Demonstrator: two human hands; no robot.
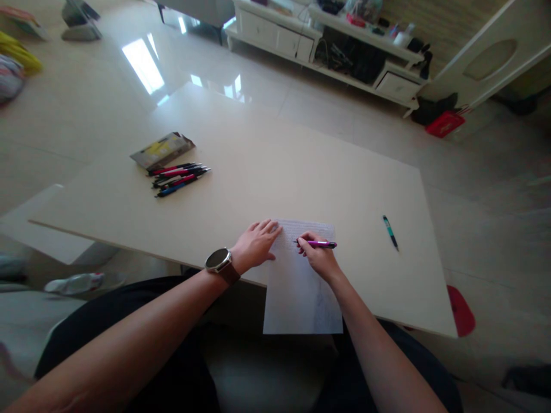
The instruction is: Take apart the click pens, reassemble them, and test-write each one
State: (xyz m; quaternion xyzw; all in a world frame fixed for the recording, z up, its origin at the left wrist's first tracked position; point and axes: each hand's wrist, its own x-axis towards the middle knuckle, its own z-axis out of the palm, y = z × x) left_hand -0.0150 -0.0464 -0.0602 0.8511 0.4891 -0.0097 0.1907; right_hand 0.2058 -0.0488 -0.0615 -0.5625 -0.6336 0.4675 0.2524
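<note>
A sheet of white paper [297, 292] lies on the table with its lower part hanging past the front edge. Rows of small writing or print cover its top part; the words are too small to read. My right hand [316, 252] grips a purple pen [321, 244], its tip at the paper just under those rows. Flat on the paper's left edge rests my left hand [257, 244], fingers spread, holding nothing. A watch [218, 260] with a brown strap is on the left wrist.
On the pale table [301, 166], several pens [178, 176] lie beside an opened box [163, 150] at the left. A teal pen [390, 232] lies at the right. Beyond the table stands a white cabinet [275, 34]; a red object [461, 311] shows past the right corner.
</note>
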